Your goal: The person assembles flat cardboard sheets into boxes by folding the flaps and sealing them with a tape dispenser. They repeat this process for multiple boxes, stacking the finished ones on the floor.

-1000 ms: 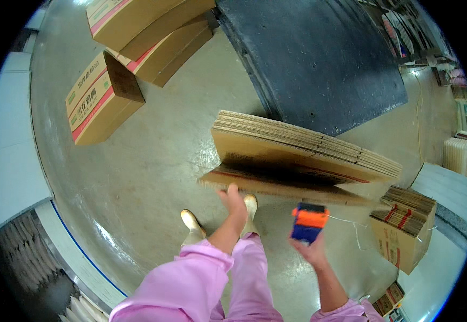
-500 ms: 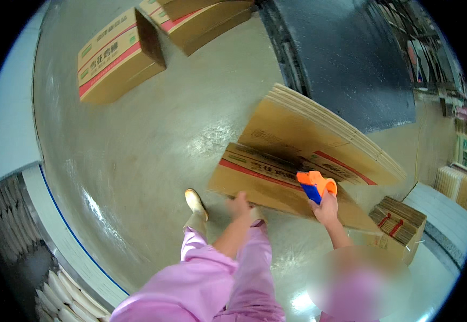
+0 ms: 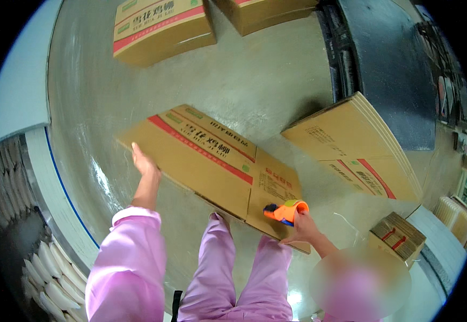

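- Your left hand (image 3: 143, 162) grips the far edge of the flattened carton (image 3: 212, 163), held over your knees.
- Your right hand (image 3: 302, 229) is closed round an orange tape dispenser (image 3: 286, 211); the carton's near corner is hidden behind it.
- Flat carton stack (image 3: 354, 145): right, on glossy concrete floor (image 3: 255, 80).

We wear a pale pink work suit: our left sleeve (image 3: 131, 257) is long and loose, ending in a snug gathered cuff at the wrist, and our trousers (image 3: 244, 273) are of the same smooth pink cloth, creased along both legs. Our left hand (image 3: 143, 161) and right hand (image 3: 303, 229) are bare, with no gloves, rings or watch that we can make out. Our right sleeve is blurred, showing only pink.
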`<action>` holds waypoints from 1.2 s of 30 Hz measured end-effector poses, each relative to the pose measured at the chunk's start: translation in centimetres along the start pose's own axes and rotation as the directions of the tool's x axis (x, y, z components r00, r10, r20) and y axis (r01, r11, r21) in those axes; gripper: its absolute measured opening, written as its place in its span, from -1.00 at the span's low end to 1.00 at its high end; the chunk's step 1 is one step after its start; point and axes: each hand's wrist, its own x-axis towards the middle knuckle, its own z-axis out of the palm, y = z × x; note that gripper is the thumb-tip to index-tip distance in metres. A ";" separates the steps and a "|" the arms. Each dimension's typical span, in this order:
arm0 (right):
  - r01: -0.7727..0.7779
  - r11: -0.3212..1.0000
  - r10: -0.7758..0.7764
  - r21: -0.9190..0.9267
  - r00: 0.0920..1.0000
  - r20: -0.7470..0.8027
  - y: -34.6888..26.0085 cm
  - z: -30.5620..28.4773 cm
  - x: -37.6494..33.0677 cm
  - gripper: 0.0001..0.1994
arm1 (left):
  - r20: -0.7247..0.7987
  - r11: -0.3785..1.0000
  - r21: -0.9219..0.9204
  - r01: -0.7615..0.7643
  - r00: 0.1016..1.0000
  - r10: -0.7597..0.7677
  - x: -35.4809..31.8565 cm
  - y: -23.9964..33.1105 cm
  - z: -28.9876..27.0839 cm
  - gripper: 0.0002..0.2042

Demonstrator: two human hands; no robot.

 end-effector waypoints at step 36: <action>-0.496 0.791 0.471 0.358 0.121 -0.874 -9.7 -5.5 11.8 -0.34 | 0.717 0.507 0.530 -0.680 0.678 0.160 -1.6 1.8 -9.1 -0.12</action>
